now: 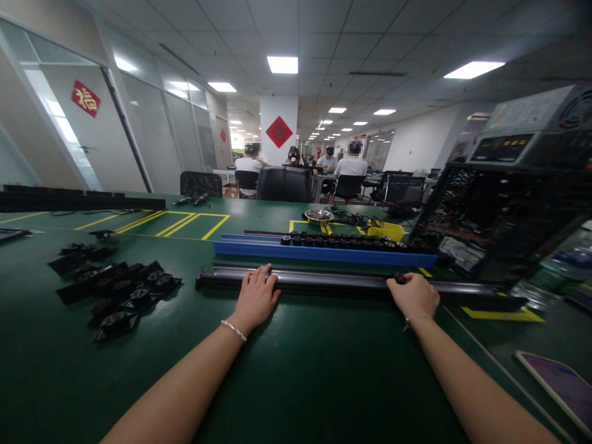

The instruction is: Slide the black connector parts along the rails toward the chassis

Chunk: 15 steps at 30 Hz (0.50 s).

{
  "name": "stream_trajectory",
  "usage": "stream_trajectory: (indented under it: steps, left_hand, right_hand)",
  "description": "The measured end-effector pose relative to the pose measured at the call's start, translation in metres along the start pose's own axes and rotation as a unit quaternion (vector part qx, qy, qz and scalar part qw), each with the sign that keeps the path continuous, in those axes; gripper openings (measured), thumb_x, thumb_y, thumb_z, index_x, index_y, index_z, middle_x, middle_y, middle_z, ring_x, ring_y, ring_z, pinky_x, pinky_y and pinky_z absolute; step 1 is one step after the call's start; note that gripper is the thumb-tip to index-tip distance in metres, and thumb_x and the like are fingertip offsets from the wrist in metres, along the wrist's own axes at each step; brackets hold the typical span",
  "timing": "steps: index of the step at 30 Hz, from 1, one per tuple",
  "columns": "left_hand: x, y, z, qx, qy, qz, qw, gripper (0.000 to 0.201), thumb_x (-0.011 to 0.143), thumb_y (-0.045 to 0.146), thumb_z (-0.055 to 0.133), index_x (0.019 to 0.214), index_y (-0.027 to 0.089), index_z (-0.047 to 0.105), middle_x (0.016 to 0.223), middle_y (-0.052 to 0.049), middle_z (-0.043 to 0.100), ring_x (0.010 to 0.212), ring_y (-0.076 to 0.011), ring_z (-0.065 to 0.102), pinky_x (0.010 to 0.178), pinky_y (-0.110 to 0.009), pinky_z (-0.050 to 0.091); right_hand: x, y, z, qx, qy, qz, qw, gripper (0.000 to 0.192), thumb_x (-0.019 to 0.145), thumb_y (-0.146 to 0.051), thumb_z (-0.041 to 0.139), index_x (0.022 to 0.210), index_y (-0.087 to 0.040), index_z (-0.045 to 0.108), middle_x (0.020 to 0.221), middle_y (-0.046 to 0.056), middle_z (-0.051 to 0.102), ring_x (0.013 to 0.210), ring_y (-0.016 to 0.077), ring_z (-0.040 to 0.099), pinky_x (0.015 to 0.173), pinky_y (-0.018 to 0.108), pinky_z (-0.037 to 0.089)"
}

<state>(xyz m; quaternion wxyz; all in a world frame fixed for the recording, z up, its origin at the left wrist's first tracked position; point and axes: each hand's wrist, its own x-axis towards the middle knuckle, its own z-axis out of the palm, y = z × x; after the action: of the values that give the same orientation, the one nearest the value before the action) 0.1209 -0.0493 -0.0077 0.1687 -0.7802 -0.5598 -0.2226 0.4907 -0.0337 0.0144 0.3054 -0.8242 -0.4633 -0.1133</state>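
Observation:
A long dark metal rail [324, 282] lies across the green table [287, 370] in front of me. My left hand [255, 297] rests flat on its left part, fingers spread over the top edge. My right hand [415, 295] lies on the rail further right, its fingers curled around a small black part [399, 278] that sits on the rail. Behind the rail lies a blue rail [259, 249] with a row of several small black parts [351, 241] set along it.
Several black parts in a cluster [118, 290] lie at left. An open computer case [504, 209] stands at right, a tablet [562, 385] at the near right edge. A metal bowl [319, 216] and a yellow tray [387, 231] sit behind. People sit at desks far back.

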Motion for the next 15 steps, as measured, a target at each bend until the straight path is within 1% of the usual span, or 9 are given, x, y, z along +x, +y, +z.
stream_trajectory:
  steps: [3, 8, 15]
  left_hand:
    - [0.0003, 0.0005, 0.0003, 0.000, 0.001, -0.002, 1.000, 0.030, 0.084, 0.034, 0.047, 0.110, 0.022, 0.056, 0.136, -0.011, 0.046, 0.125, -0.0270, 0.039, 0.102, -0.046, 0.028]
    - [0.0004, 0.0007, -0.0013, 0.006, -0.007, -0.001, 1.000, 0.030, 0.084, 0.034, 0.047, 0.110, 0.022, 0.056, 0.136, -0.010, 0.045, 0.124, -0.0271, 0.040, 0.102, -0.045, 0.029]
    - [0.0001, 0.0007, -0.0015, 0.009, 0.001, 0.002, 1.000, 0.030, 0.084, 0.034, 0.046, 0.110, 0.022, 0.056, 0.136, -0.011, 0.046, 0.123, -0.0268, 0.040, 0.102, -0.045, 0.028]
  right_hand:
    - [-0.0010, 0.0011, 0.0019, 0.007, 0.010, -0.004, 1.000, 0.039, 0.065, -0.048, 0.050, 0.085, -0.016, 0.060, 0.087, 0.013, 0.063, 0.083, 0.0284, 0.055, 0.078, 0.040, 0.039]
    - [-0.0052, -0.0035, 0.0026, 0.012, 0.003, -0.017, 1.000, 0.036, 0.066, -0.047, 0.050, 0.081, -0.017, 0.060, 0.084, 0.012, 0.063, 0.082, 0.0276, 0.054, 0.077, 0.040, 0.038]
    - [-0.0085, -0.0084, 0.0020, 0.012, -0.010, -0.024, 1.000, 0.039, 0.068, -0.048, 0.049, 0.085, -0.016, 0.061, 0.087, 0.012, 0.063, 0.084, 0.0280, 0.055, 0.078, 0.039, 0.037]
